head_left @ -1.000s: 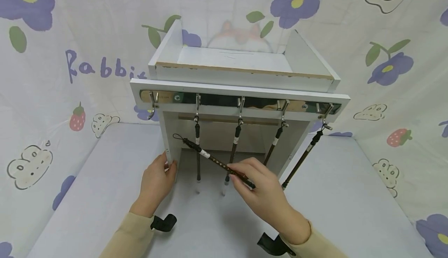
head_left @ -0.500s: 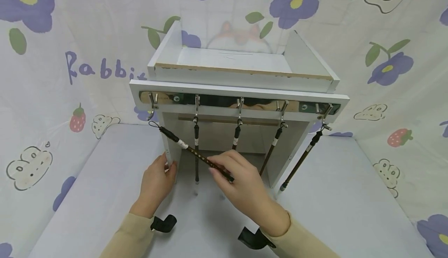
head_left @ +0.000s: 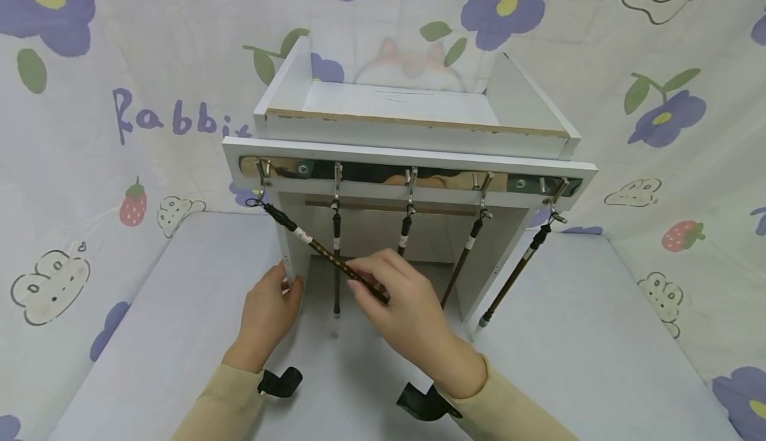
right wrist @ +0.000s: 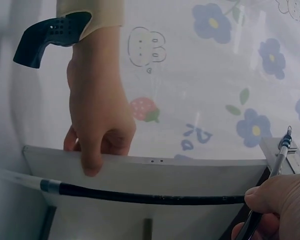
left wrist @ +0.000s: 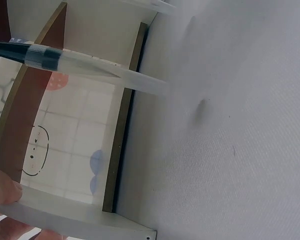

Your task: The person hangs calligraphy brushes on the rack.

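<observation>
My right hand (head_left: 407, 308) pinches a dark calligraphy brush (head_left: 320, 248) by its lower part, in the head view. The brush slants up to the left. Its thin cord loop (head_left: 254, 202) is at the tip of the leftmost metal hook (head_left: 261, 175); whether it is over the hook I cannot tell. My left hand (head_left: 266, 314) grips the left side panel (head_left: 291, 258) of a white rack, thumb on the inner side, also seen in the right wrist view. Bristles of the held brush are hidden behind my right hand. In the left wrist view, a hanging brush (left wrist: 42, 57) shows pale bristles.
Several brushes, such as the rightmost brush (head_left: 517, 271), hang by loops from the other hooks along the rack's front rail (head_left: 413, 149). An open white tray-like top (head_left: 407, 98) sits above. White cloth (head_left: 574, 334) covers the table; a printed curtain (head_left: 179, 48) stands behind.
My right hand has carried the brush leftward and slightly up, bringing its loop from below the rail to the leftmost hook's tip. My left hand stays on the side panel.
</observation>
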Motion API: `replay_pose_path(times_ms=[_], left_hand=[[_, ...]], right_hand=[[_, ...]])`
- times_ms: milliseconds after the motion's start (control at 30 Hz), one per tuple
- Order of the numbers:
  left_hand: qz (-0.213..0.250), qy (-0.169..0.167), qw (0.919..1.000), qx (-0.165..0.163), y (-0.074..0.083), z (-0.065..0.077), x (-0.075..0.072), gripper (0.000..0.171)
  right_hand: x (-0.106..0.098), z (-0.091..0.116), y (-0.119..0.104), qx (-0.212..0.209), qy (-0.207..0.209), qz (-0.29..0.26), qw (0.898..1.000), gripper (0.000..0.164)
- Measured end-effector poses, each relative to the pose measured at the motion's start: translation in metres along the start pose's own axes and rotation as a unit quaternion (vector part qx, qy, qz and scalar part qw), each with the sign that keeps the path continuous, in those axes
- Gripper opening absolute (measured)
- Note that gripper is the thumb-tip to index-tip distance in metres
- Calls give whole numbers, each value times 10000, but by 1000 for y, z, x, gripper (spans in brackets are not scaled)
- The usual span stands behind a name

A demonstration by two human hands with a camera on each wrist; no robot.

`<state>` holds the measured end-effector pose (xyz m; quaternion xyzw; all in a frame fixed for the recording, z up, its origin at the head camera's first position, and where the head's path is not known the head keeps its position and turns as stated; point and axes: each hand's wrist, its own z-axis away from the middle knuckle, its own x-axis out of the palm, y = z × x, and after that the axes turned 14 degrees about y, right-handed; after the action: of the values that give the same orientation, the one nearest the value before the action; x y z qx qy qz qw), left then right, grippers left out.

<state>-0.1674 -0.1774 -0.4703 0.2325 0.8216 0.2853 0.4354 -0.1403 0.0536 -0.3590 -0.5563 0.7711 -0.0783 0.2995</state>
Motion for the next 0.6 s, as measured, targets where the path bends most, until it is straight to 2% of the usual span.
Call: replay_pose_path(times_ms=[300, 600], left_hand=[[-23, 31, 10000, 58, 2, -1, -1, 37], [-13, -43, 10000, -78, 2, -1, -2, 36]], right_hand=[[0, 2, 3, 156, 47, 15, 9999, 18], [7, 10, 3, 381, -215, -21, 9990, 19]])
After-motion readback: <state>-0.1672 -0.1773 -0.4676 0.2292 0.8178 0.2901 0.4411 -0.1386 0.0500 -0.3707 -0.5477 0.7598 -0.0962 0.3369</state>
